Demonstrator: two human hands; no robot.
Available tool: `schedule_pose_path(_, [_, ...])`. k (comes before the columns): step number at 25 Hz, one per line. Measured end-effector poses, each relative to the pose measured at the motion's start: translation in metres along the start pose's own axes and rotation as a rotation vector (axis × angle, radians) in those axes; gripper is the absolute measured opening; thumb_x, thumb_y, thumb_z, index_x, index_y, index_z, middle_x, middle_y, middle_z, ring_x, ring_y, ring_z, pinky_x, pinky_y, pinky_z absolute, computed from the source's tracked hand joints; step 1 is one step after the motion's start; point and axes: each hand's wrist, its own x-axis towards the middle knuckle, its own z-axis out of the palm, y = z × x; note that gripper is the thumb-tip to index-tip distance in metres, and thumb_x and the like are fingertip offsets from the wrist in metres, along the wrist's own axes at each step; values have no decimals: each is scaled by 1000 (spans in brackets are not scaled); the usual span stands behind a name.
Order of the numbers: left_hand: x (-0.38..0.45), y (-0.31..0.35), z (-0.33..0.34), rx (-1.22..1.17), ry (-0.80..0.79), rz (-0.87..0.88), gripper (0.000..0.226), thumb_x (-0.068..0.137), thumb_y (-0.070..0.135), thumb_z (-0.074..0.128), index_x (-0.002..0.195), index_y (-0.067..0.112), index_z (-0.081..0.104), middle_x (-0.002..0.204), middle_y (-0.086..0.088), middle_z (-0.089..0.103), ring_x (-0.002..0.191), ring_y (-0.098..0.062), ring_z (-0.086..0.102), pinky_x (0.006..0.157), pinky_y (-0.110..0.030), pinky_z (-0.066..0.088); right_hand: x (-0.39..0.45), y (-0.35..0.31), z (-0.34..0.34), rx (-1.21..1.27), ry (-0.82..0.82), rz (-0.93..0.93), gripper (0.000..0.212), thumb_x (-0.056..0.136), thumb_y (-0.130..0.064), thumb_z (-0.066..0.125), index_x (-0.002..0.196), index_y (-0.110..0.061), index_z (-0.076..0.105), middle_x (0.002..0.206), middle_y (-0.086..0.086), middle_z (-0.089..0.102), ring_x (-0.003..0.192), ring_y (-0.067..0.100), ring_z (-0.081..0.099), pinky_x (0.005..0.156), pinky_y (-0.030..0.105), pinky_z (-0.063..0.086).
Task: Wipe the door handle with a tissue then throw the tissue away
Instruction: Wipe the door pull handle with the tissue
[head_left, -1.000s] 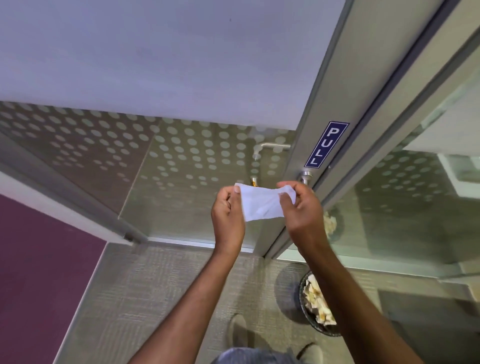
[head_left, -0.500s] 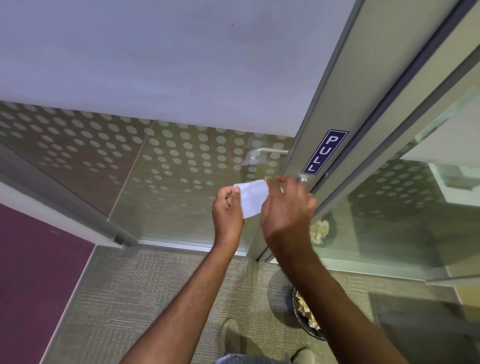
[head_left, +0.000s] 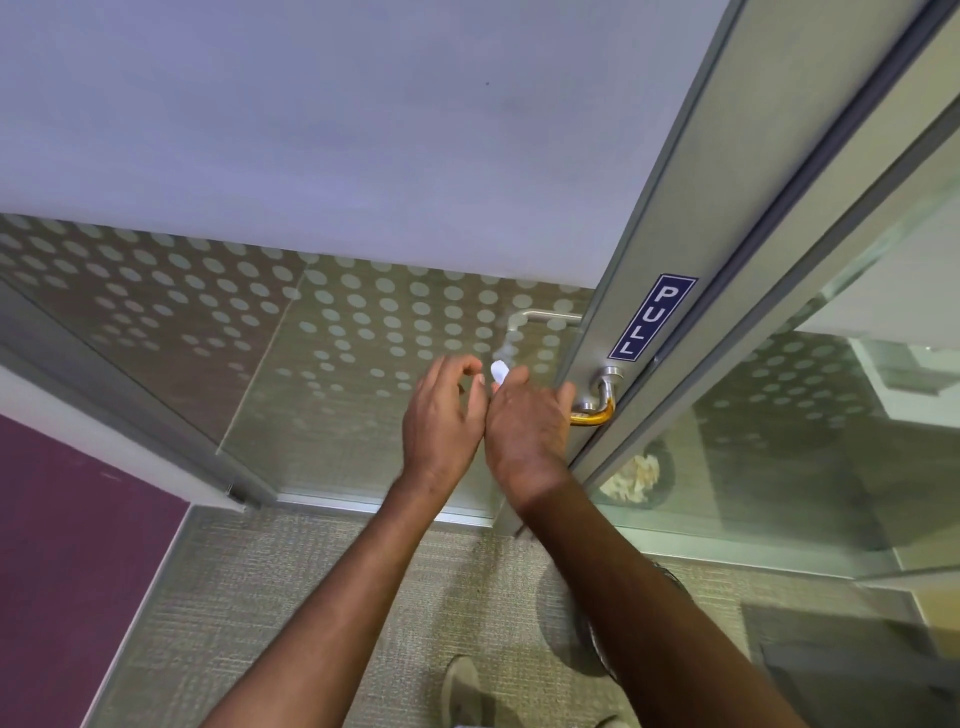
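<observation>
Grey carpet (head_left: 291, 587) lies nearest, with a shoe (head_left: 460, 686) at the bottom edge and, under the right forearm, the dark rim of a bin (head_left: 597, 649) mostly hidden from view. Above that the two hands meet side by side at the door. The left hand (head_left: 441, 421) is loose, its fingers curled apart and gripping nothing. The right hand (head_left: 524, 421) is closed over the lever of the door handle (head_left: 597, 410), and the tissue (head_left: 500, 371) sits inside that fist, only a small white corner poking out above the knuckles. The lever's bend and its round base on the metal door frame (head_left: 675, 249) stay bare, just under the PULL sign (head_left: 652, 318). To wipe well, the right hand should probably keep the tissue wrapped fully round the lever and slide along it towards the bend, turning the wrist to reach the underside. The left hand can stay clear or steady the door. A tight squeeze may tear thin paper.
</observation>
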Motion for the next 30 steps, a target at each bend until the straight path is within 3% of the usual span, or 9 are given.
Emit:
schedule_pose_path(3, [19,6,-8,243,104,358,28,100,26,56,126,16,61,137,-5,60,123,-24,54,101,-46,49,11,3,-4,93,-43,22,29,96,-18,52,72,-23,35,85,-2,63,65,24,58,102,46,27])
schedule_pose_path(6, [49,15,-14,481,140,608,52,100,29,59,149,15,49,165,-14,33,152,-34,27,127,-49,23,6,4,2,149,10,32,13,100,-20,43,99,-22,56,91,-1,64,84,24,65,104,45,28])
schedule_pose_path(10, [98,23,-19,619,207,828,69,104,31,55,164,20,24,175,-8,4,162,-27,-13,131,-50,0,-15,8,25,129,160,-3,32,105,-14,31,134,-10,44,109,7,59,105,27,55,112,46,30])
schedule_pose_path(13, [116,23,-19,685,313,960,68,106,31,51,166,22,20,176,-3,-10,162,-26,-13,130,-51,1,-10,8,23,37,158,-18,23,103,-13,39,124,-11,48,101,7,60,97,26,58,104,45,35])
schedule_pose_path(15, [120,21,-16,692,360,993,67,105,32,53,165,22,24,176,-3,-8,163,-27,-10,130,-51,1,-1,1,15,-21,94,8,10,103,-20,47,109,-15,53,85,1,61,80,20,59,96,43,34])
schedule_pose_path(19, [122,21,-13,677,393,991,68,100,31,57,161,21,30,176,-3,-7,163,-28,-10,130,-51,-1,21,-1,7,48,-32,95,29,107,-34,36,105,-20,61,63,-4,53,63,18,56,106,44,27])
schedule_pose_path(23, [121,20,-13,674,381,983,69,99,31,59,161,22,31,176,-3,-8,163,-27,-10,130,-51,-2,22,2,4,181,-14,109,40,108,-37,29,104,-19,65,81,-1,71,77,21,65,102,45,27])
schedule_pose_path(27, [123,19,-11,675,400,990,69,99,32,56,162,21,30,176,-3,-5,163,-28,-8,130,-52,-2,-14,12,30,131,193,0,22,104,-21,40,121,-12,51,95,6,63,88,26,57,101,47,33])
schedule_pose_path(30, [127,17,-5,669,410,1006,72,100,32,54,164,21,25,177,-4,-2,163,-29,-6,131,-52,-2,-19,20,37,40,229,-20,33,97,-8,47,130,-7,50,100,8,56,95,28,54,102,48,38])
